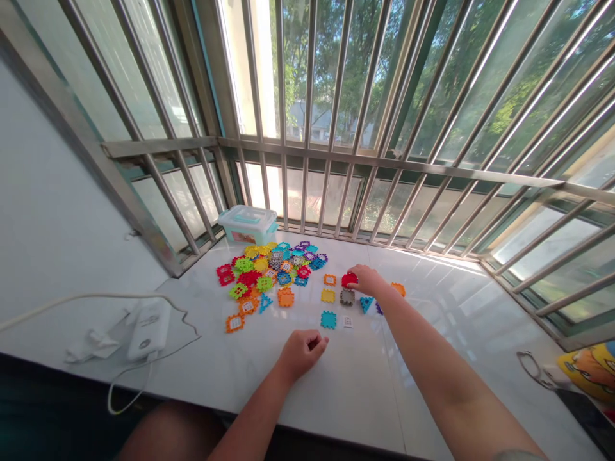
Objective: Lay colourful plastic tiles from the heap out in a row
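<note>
My right hand (366, 280) reaches out over the white tabletop, its fingers closed on a red toothed-edge building piece (350, 280). Just below that piece lies a grey square piece (346, 297). To its left are an orange square piece (329, 280) and a yellow one (327, 296). My left hand (302, 353) rests on the tabletop in a loose fist, and nothing shows in it. Nearest to it is a light blue square piece (328, 319), with a small white piece (348, 322) alongside. A blue triangle piece (366, 304) lies by my right forearm.
A mixed pile of coloured pieces (264, 266) spreads left of centre, before a lidded plastic box (248, 224). A white power bank (149, 328) with a cable sits at the left. Metal window bars (331, 157) border the back; a yellow object (590, 368) is far right.
</note>
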`<state>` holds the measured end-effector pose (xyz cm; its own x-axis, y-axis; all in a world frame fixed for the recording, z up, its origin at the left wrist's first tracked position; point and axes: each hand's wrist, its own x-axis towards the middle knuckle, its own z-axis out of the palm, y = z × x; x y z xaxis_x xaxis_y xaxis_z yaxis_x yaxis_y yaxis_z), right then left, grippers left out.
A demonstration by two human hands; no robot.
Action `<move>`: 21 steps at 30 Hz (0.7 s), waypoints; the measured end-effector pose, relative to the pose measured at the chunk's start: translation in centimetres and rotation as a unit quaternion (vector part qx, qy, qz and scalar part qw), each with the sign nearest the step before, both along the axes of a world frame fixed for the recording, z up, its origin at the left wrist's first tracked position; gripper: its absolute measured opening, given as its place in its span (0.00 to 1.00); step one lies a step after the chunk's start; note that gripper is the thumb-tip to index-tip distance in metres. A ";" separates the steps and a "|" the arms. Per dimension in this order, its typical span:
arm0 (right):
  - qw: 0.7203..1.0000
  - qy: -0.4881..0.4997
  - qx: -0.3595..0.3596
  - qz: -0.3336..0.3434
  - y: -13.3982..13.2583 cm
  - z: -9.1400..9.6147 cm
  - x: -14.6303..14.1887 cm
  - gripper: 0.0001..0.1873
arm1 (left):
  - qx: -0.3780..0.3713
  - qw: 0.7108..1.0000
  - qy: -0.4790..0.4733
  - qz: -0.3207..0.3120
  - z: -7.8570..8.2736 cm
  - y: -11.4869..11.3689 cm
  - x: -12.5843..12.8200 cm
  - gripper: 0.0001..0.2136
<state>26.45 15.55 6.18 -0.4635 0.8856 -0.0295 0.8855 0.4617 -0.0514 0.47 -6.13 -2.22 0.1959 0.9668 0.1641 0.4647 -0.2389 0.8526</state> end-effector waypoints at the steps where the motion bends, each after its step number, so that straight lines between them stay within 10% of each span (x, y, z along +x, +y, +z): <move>1: 1.000 0.002 -0.001 0.000 0.1 -0.2 -0.1 0.28 | 0.000 1.000 0.000 0.000 0.0 0.0 0.0 0.23; 21: 0.999 0.003 -0.045 0.015 2.1 -1.4 -0.7 0.26 | -0.007 1.000 -0.010 0.006 0.1 -0.1 0.0 0.22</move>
<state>25.79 17.62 4.75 -0.4902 0.8651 -0.1060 0.8709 0.4813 -0.0993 0.49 -6.21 -2.13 0.1803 0.9715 0.1539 0.4506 -0.2206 0.8650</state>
